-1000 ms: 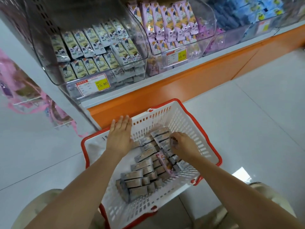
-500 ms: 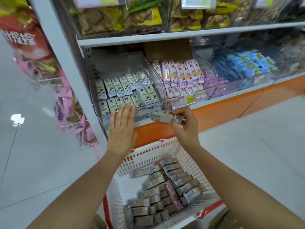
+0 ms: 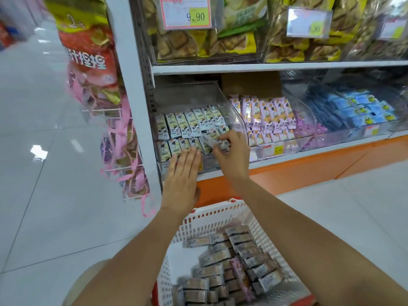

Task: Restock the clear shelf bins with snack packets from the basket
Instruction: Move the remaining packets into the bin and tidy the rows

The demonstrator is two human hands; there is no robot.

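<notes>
A clear shelf bin [image 3: 234, 120] on the lowest shelf holds rows of pale green snack packets [image 3: 187, 125]. My right hand [image 3: 231, 155] pinches a few snack packets [image 3: 215, 142] at the bin's front right, just over its rim. My left hand [image 3: 183, 180] is flat with straight fingers against the bin's front wall, below the packets. A white basket [image 3: 212, 217] with a red rim stands on the floor under my arms. Several grey packets [image 3: 231, 261] and one pink packet lie in the basket.
To the right stand a clear bin of pink packets [image 3: 267, 115] and a bin of blue packets [image 3: 357, 109]. Bins of yellow snack bags [image 3: 198, 43] fill the shelf above. Hanging bags and pink ribbons [image 3: 119, 138] are at the left. The floor is white tile.
My right hand lifted packets out of the basket and carried them up to the green packets' bin. My left hand rose from the basket rim to the bin's front. The view tilted upward.
</notes>
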